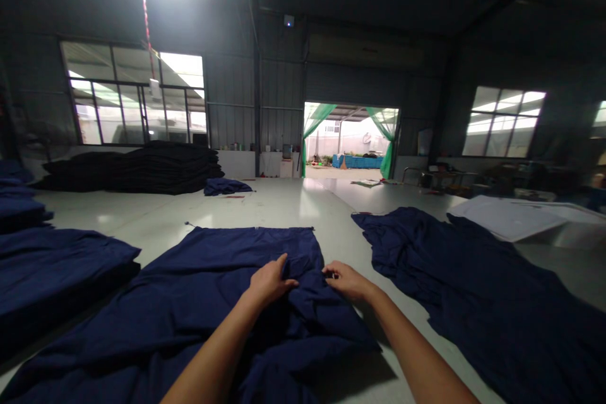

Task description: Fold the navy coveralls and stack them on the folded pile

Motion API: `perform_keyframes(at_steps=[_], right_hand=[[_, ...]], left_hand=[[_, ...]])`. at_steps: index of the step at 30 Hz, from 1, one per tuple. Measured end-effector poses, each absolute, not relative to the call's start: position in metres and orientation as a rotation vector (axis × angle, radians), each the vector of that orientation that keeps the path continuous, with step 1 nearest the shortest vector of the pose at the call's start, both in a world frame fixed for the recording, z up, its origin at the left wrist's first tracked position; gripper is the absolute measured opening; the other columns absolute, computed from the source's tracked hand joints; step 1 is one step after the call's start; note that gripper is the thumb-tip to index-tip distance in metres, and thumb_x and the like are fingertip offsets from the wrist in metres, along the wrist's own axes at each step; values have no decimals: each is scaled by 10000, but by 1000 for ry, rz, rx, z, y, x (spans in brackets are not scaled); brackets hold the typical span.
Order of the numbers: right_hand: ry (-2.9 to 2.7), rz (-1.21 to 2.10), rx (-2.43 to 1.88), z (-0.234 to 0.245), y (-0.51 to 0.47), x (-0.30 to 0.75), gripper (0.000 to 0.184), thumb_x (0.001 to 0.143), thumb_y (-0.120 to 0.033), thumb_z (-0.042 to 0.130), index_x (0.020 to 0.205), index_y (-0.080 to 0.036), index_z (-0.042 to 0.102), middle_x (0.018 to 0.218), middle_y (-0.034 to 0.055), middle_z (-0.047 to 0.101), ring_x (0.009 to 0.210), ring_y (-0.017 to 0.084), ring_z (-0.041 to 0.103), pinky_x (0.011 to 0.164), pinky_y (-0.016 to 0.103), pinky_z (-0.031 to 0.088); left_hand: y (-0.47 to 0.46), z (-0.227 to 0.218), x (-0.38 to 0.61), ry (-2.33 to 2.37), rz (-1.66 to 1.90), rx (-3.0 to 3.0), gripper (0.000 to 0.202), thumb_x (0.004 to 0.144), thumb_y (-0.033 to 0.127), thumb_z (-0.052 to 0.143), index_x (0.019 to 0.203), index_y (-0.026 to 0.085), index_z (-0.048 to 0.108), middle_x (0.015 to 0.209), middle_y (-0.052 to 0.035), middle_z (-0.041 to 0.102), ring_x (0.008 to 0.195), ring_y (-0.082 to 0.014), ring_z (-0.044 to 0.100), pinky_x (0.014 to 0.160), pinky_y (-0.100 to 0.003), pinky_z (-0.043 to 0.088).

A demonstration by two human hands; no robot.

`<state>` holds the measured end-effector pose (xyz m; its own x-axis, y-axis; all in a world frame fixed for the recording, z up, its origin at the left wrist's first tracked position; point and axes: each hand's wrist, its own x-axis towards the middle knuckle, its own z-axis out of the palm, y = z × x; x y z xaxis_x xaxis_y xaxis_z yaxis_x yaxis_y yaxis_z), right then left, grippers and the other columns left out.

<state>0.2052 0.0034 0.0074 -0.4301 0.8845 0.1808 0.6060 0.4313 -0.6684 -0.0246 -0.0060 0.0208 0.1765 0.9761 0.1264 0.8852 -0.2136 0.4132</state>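
A navy-blue garment (pixel 189 293) lies spread and rumpled on the table before me, a short cord end sticking out at its far left corner. My left hand (pixel 269 281) rests on its right part, thumb and forefinger apart; the other fingers are partly hidden. At the garment's right edge, my right hand (pixel 348 280) has its fingers curled in and pinched on the fabric. Between the two hands the cloth is bunched into folds. The near right corner of the garment spreads out below my right hand.
Another navy garment heap (pixel 454 271) lies to the right, beside white sheeting (pixel 516 218). Stacked navy cloth (pixel 61 271) stands at the left. Black folded piles (pixel 156 167) and a small navy bundle (pixel 227 187) sit farther back on the pale table (pixel 279 202).
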Motion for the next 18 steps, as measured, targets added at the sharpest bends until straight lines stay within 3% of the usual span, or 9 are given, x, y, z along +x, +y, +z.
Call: perform_keyframes(at_steps=[2, 5, 8, 12, 18], right_hand=[[-2131, 576, -1126, 11, 3, 202, 224, 704, -341, 562, 838, -173, 625, 1000, 70, 624, 953, 209, 540, 904, 363, 382], [-2050, 613, -1017, 9, 4, 196, 281, 785, -425, 472, 912, -191, 564, 1007, 55, 598, 968, 183, 524, 914, 347, 375], [-2001, 656, -1077, 0, 7, 193, 328, 794, -480, 434, 950, -201, 512, 916, 34, 589, 871, 170, 542, 840, 326, 418], [-1932, 716, -1115, -14, 12, 197, 401, 766, -532, 426, 979, -203, 513, 969, 50, 591, 934, 197, 540, 872, 345, 406], [-1925, 790, -1054, -24, 13, 192, 381, 750, -546, 425, 896, -211, 533, 891, 38, 620, 857, 196, 569, 819, 344, 446]], left_hand=[[-7, 23, -23, 1832, 582, 2167, 346, 687, 356, 619, 1012, 239, 617, 1001, -60, 656, 957, -242, 583, 755, -276, 423], [0, 38, -31, 1854, 1028, 1865, 106, 716, 251, 571, 789, 198, 627, 862, -45, 661, 875, -198, 591, 744, -253, 414], [12, 61, -55, 1861, 1298, 1597, 116, 759, 220, 490, 781, 169, 592, 785, -52, 638, 815, -183, 593, 700, -252, 431], [17, 81, -108, 1842, 1432, 1324, 95, 741, 174, 453, 774, 154, 540, 606, -14, 571, 588, -156, 590, 539, -244, 455], [-17, 58, -181, 1769, 1612, 1039, 177, 614, 61, 485, 762, 148, 530, 498, 27, 507, 443, -123, 542, 464, -240, 465]])
